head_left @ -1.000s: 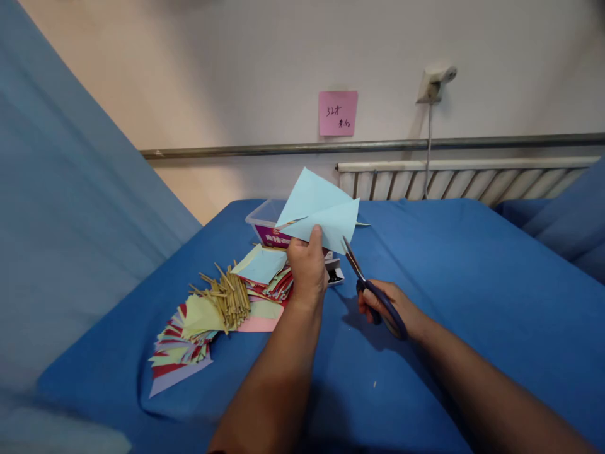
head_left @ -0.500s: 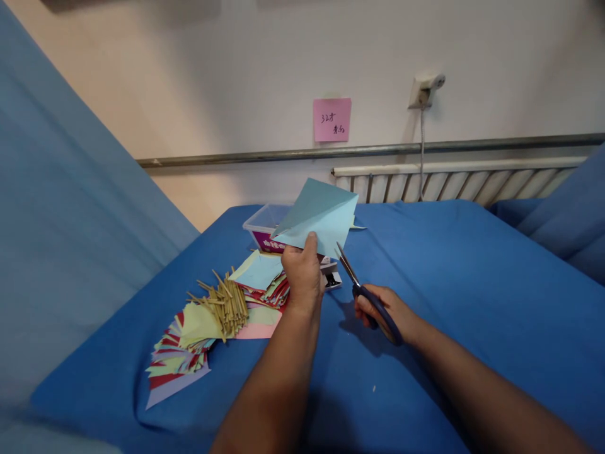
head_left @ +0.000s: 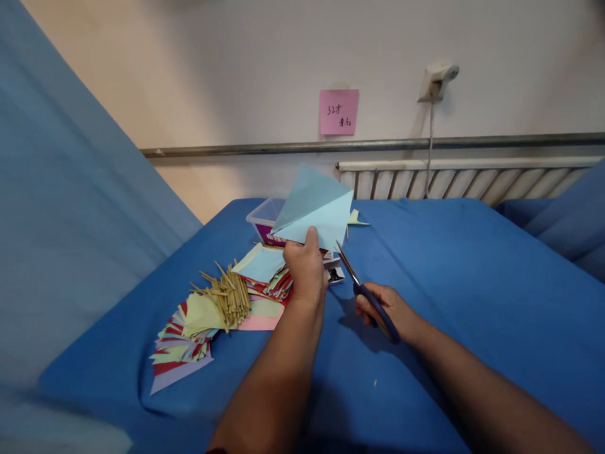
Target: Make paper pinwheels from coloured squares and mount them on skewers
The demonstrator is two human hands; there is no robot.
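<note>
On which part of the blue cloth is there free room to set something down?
The blue cloth looks bare right of the scissors, between the right forearm and the radiator. Left of and behind the left hand it is crowded: paper stacks, sticks, plastic tub.

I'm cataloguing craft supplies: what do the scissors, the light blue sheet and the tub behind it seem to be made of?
Scissors: metal-looking blades with a grey sheen; smooth dark blue handles, probably plastic.
Light blue sheet: likely matte paper or card, thin-edged and sharp-cornered.
Tub: probably plastic, clear and see-through above its purple label.
</note>
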